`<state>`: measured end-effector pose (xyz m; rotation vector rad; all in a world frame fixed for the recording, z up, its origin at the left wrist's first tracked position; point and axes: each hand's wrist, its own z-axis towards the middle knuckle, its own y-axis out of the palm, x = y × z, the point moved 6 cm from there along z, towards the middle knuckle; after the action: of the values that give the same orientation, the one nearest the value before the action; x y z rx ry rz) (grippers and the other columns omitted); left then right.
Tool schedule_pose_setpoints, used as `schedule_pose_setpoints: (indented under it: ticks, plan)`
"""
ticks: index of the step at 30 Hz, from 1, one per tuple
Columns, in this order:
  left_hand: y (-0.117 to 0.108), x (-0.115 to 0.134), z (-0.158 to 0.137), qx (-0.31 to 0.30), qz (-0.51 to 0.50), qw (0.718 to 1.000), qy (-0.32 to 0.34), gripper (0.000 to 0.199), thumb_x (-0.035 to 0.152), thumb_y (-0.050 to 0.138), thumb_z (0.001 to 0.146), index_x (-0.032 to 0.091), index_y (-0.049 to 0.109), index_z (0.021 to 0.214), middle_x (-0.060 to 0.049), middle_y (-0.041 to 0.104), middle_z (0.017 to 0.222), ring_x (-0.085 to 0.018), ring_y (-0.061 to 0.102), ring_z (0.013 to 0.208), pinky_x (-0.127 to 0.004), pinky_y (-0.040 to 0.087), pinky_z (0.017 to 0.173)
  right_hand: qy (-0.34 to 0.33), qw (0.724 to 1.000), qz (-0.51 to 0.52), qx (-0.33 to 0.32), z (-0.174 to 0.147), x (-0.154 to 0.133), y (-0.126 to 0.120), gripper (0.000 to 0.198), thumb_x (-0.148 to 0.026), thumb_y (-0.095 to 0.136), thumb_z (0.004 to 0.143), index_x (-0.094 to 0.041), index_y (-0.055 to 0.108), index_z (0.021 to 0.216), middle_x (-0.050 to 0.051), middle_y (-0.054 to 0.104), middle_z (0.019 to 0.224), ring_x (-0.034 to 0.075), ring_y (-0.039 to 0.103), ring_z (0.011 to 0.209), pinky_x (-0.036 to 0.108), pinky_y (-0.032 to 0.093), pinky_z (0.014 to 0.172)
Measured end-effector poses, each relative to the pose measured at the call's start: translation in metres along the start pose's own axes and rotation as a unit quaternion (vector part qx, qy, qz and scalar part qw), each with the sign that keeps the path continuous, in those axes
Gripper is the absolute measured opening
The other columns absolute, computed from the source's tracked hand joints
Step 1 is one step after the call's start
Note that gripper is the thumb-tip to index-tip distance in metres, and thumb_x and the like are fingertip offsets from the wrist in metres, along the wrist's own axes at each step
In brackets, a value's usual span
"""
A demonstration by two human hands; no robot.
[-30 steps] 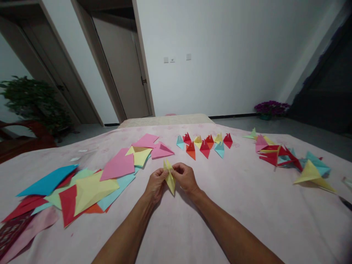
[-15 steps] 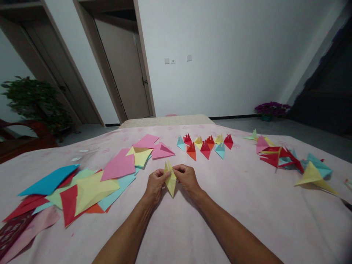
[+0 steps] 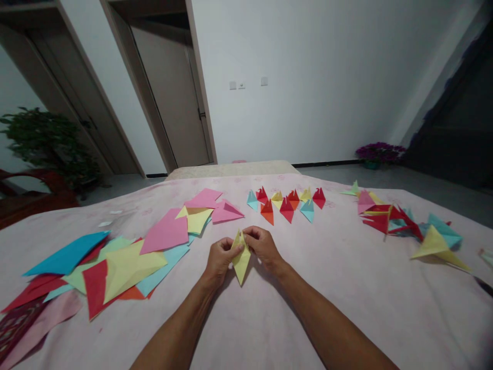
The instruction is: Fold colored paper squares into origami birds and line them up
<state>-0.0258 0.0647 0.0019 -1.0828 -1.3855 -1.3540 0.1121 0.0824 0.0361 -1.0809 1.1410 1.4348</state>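
A yellow folded paper crane (image 3: 241, 264) is held between my two hands just above the cloth, its wide point facing me and two narrow points upward. My left hand (image 3: 221, 257) pinches its left side, thumb lying across the front. At the upper right, the fingers of my right hand (image 3: 264, 246) close on one of the narrow points. Beyond my hands, folded cranes stand in two rows, among them a red crane (image 3: 287, 209), an orange crane (image 3: 267, 211) and a light blue crane (image 3: 307, 209).
Coloured paper sheets (image 3: 131, 267) lie in a loose pile on the left, with pink sheets (image 3: 165, 235) farther back. To the right is a heap of folded paper pieces (image 3: 393, 221), with a yellow folded piece (image 3: 435, 249) nearest me. A pink cloth (image 3: 346, 308) covers the table.
The yellow crane has turned slightly and shows more of its front face, its lower point nearer me. My right hand has risen slightly along its upper point.
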Motion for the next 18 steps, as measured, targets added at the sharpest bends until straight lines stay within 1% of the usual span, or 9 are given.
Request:
schedule_pose_setpoints:
  ticks: [3, 6, 9, 11, 18]
  plan:
    - [-0.0007, 0.001, -0.0002, 0.01, 0.006, 1.0, 0.012, 0.035, 0.037, 0.087, 0.056, 0.013, 0.063, 0.063, 0.001, 0.061, 0.059, -0.009, 0.05, 0.051, -0.02, 0.036, 0.05, -0.001, 1.0, 0.006, -0.014, -0.0004, 0.0, 0.0012, 0.018, -0.033, 0.066, 0.073, -0.016, 0.069, 0.074, -0.003, 0.055, 0.054, 0.009, 0.043, 0.048, 0.022, 0.035, 0.047]
    - [-0.0008, 0.0012, -0.0004, 0.019, 0.009, 1.0, 0.019, 0.035, 0.037, 0.087, 0.057, 0.013, 0.062, 0.062, 0.001, 0.06, 0.059, -0.008, 0.05, 0.051, -0.02, 0.035, 0.05, -0.017, 1.0, -0.009, -0.019, -0.0005, -0.0011, 0.0017, 0.021, -0.037, 0.065, 0.075, -0.016, 0.069, 0.075, -0.002, 0.058, 0.058, 0.01, 0.047, 0.051, 0.023, 0.038, 0.05]
    - [-0.0007, 0.0013, -0.0006, 0.027, 0.013, 0.999, 0.023, 0.035, 0.038, 0.086, 0.057, 0.013, 0.062, 0.062, 0.001, 0.059, 0.059, -0.008, 0.049, 0.051, -0.02, 0.035, 0.049, -0.044, 0.998, -0.049, -0.003, -0.0006, -0.002, 0.0011, 0.018, -0.034, 0.068, 0.073, -0.016, 0.07, 0.078, 0.001, 0.065, 0.069, 0.013, 0.053, 0.058, 0.025, 0.042, 0.056]
    - [-0.0005, 0.0018, -0.0009, 0.034, 0.019, 0.999, 0.029, 0.036, 0.038, 0.087, 0.056, 0.013, 0.061, 0.061, 0.002, 0.057, 0.058, -0.008, 0.047, 0.051, -0.02, 0.033, 0.049, -0.062, 0.994, -0.084, 0.011, -0.001, -0.0026, 0.0007, 0.016, -0.03, 0.068, 0.071, -0.016, 0.07, 0.078, 0.003, 0.067, 0.073, 0.014, 0.055, 0.061, 0.026, 0.044, 0.058]
    - [0.0023, 0.0053, -0.0037, 0.054, 0.044, 0.996, 0.051, 0.036, 0.037, 0.086, 0.056, 0.013, 0.059, 0.059, 0.003, 0.055, 0.056, -0.008, 0.045, 0.051, -0.019, 0.033, 0.048, -0.104, 0.976, -0.189, 0.038, -0.0045, -0.0081, 0.0006, 0.011, -0.027, 0.063, 0.076, -0.017, 0.069, 0.078, 0.003, 0.067, 0.074, 0.014, 0.056, 0.061, 0.026, 0.044, 0.058]
